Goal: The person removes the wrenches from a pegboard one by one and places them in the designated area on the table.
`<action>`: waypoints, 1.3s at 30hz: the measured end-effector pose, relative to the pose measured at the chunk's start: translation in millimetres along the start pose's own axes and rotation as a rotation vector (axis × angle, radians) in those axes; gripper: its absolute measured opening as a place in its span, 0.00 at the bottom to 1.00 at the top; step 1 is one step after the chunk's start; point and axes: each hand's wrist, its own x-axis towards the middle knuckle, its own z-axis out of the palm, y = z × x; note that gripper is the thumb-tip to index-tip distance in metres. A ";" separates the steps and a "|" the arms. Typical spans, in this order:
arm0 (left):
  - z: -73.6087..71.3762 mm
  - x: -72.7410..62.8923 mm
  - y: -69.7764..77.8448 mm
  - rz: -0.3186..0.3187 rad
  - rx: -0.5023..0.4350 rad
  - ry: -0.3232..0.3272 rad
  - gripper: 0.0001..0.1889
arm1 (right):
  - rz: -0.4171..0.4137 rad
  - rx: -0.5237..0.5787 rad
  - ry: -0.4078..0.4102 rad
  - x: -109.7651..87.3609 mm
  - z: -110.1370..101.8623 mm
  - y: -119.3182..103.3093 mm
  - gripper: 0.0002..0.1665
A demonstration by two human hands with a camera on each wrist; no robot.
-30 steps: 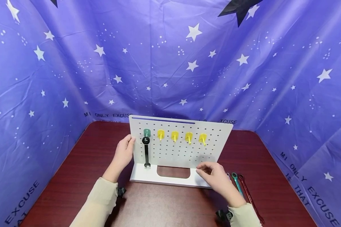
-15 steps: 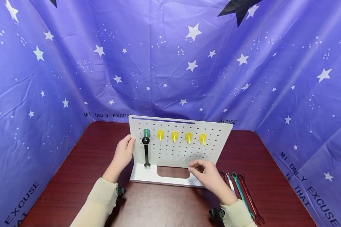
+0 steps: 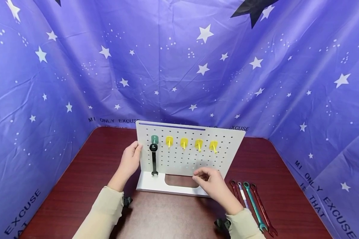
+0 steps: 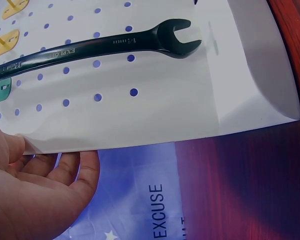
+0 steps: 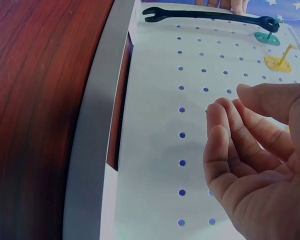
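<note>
A white pegboard (image 3: 176,157) stands on its base in the middle of the table. My left hand (image 3: 130,161) grips its left edge, thumb in front and fingers behind, as the left wrist view shows. Near that edge a black combination wrench (image 3: 154,162) hangs by its ring end from a green hook (image 3: 154,139), its open jaw pointing down. Several yellow hooks (image 3: 183,142) to its right bear nothing. My right hand (image 3: 211,183), fingers loosely curled, is in front of the board's lower right part. In the right wrist view nothing lies between thumb and fingertips (image 5: 218,112).
Right of the board, several wrenches lie side by side on the dark red table (image 3: 86,186): a short red wrench (image 3: 234,188), a white and purple wrench (image 3: 243,195), a green wrench (image 3: 253,204) and a long red wrench (image 3: 263,207). A purple star-patterned cloth (image 3: 173,66) surrounds the table.
My right hand has shifted left along the front of the board, uncovering more of the wrenches on the right. My left hand, the board and the black wrench have stayed put.
</note>
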 end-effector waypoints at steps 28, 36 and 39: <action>0.6 0.6 -2.1 -0.004 -0.003 -0.002 0.10 | -0.063 0.069 0.007 13.6 22.4 -20.2 0.04; 0.1 0.7 -1.7 0.010 -0.009 -0.001 0.09 | -0.054 0.078 -0.007 21.0 29.4 -27.1 0.04; -0.7 0.7 -1.0 0.005 -0.008 -0.002 0.09 | -0.060 0.085 0.000 23.3 31.2 -29.1 0.04</action>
